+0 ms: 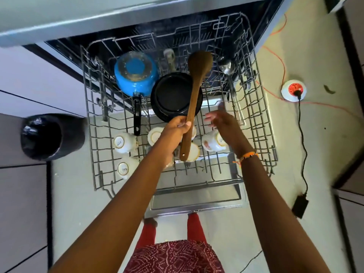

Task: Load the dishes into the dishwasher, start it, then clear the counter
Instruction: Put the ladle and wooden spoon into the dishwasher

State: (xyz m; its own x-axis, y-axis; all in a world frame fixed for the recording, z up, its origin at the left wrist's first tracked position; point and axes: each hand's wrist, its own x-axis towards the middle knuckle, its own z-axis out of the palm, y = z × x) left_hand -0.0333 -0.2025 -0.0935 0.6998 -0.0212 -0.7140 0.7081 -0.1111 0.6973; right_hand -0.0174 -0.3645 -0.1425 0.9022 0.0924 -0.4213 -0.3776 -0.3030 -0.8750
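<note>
The grey wire dishwasher rack (pixel 262 123) is pulled out over the open door (pixel 197 200). In it lie a blue saucepan (pixel 136 73) turned over, a black pan (pixel 173 95) and several white mugs (pixel 123 143) on their sides. My left hand (pixel 177 128) grips a long wooden spoon (pixel 197 79) by the middle of its handle, bowl pointing away, above the black pan. My right hand (pixel 222 123) hovers over the rack's right half with fingers spread, holding nothing. A metal ladle (pixel 226 67) rests at the rack's far right.
A black-lined bin (pixel 47 136) stands on the floor to the left. On the right lie an orange cord, a round white and red socket reel (pixel 293 92) and a black adapter (pixel 300 205). The grey counter edge (pixel 98 18) overhangs the top.
</note>
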